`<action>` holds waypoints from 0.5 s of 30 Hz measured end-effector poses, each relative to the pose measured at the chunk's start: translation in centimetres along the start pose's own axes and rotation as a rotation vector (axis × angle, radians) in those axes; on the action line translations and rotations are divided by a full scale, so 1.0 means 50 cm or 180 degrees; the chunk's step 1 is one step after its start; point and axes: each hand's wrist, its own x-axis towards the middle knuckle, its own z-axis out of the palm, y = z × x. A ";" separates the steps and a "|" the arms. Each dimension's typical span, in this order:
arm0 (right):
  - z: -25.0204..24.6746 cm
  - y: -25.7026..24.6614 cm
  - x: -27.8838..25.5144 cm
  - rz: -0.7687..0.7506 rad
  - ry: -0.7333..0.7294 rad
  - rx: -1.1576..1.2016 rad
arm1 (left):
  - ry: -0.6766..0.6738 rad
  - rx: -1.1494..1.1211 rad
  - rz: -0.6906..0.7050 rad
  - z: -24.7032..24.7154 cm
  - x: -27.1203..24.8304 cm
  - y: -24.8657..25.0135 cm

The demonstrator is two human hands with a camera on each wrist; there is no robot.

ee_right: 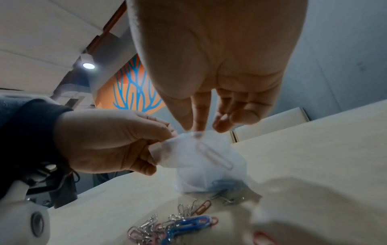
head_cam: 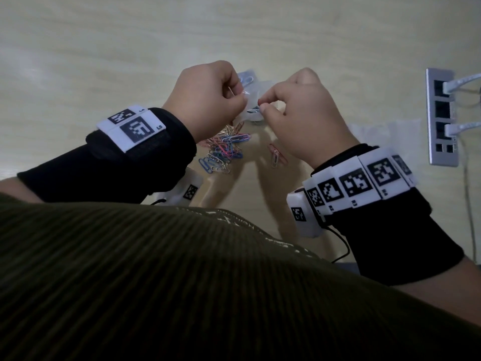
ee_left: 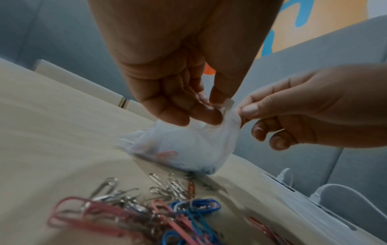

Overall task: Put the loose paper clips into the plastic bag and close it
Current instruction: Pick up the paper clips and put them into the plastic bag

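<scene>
A small clear plastic bag (head_cam: 253,96) is held up between both hands, its bottom resting on the table in the wrist views. My left hand (head_cam: 244,101) pinches one side of the bag's mouth (ee_left: 228,103). My right hand (head_cam: 260,106) pinches the opposite side with thumb and forefinger (ee_right: 195,128). A few clips show through the bag (ee_left: 184,149), and a silver clip (ee_right: 214,155) lies against its wall just under my right fingertips. A pile of coloured loose paper clips (head_cam: 221,152) lies on the table below my left hand. Two more clips (head_cam: 276,155) lie apart to its right.
The pale wooden table (head_cam: 104,61) stretches away ahead. A grey socket panel (head_cam: 441,118) with white plugs and cables is set into it at the right. My dark green jumper fills the bottom of the head view.
</scene>
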 end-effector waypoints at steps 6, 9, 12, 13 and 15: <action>0.010 0.019 0.011 0.0069 0.0545 0.0635 | 0.0368 -0.0026 -0.0257 -0.027 0.013 -0.024; 0.034 0.044 0.021 0.0480 0.0044 0.0092 | 0.0472 -0.0041 -0.0317 -0.035 0.015 -0.028; 0.073 0.047 0.022 0.0319 -0.0680 -0.0218 | 0.0520 -0.0098 -0.0356 -0.034 0.014 -0.027; 0.089 0.045 0.020 0.0162 -0.0861 -0.0289 | 0.0548 -0.0114 -0.0381 -0.033 0.013 -0.026; 0.113 0.039 0.012 -0.0131 -0.1102 -0.0497 | 0.0622 -0.0118 -0.0427 -0.034 0.013 -0.028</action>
